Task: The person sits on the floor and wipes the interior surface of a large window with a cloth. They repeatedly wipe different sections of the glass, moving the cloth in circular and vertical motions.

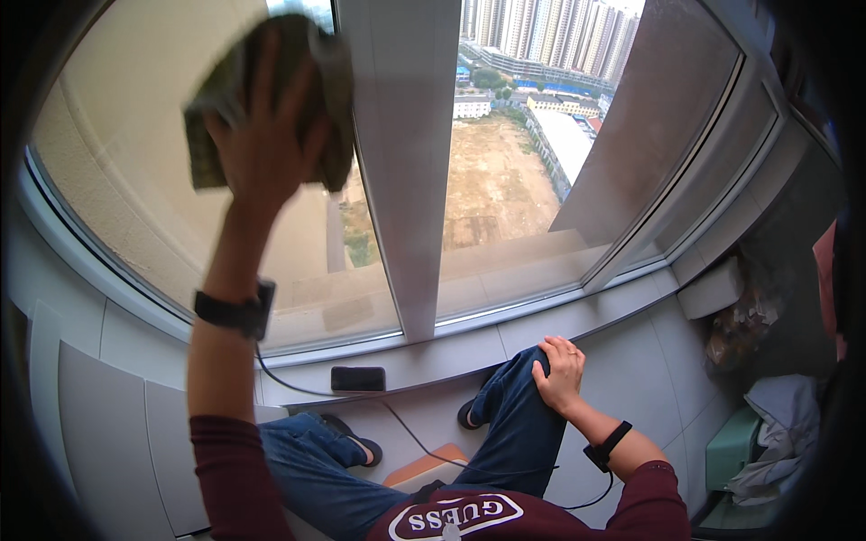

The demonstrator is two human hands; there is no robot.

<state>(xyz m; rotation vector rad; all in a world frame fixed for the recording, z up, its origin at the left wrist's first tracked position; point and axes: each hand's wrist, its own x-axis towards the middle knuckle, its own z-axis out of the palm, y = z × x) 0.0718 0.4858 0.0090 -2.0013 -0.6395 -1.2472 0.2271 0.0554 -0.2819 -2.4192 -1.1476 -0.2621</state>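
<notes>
My left hand [267,135] is raised at the upper left, its fingers spread flat over a dark cloth [223,155] against the left window pane [128,88]. The cloth and hand are slightly blurred. My right hand [561,372] rests on my knee in blue jeans [507,419] and holds nothing. A dark strap with a small device is on each wrist, with a cable at each.
A black phone-like device [358,379] lies on the tiled window ledge [460,348]. A wide white frame post [406,169] divides the panes. An orange-edged stool [426,466] is beneath me. At right stand a green container [731,446] with grey fabric [778,433] and a white block-like object [710,287].
</notes>
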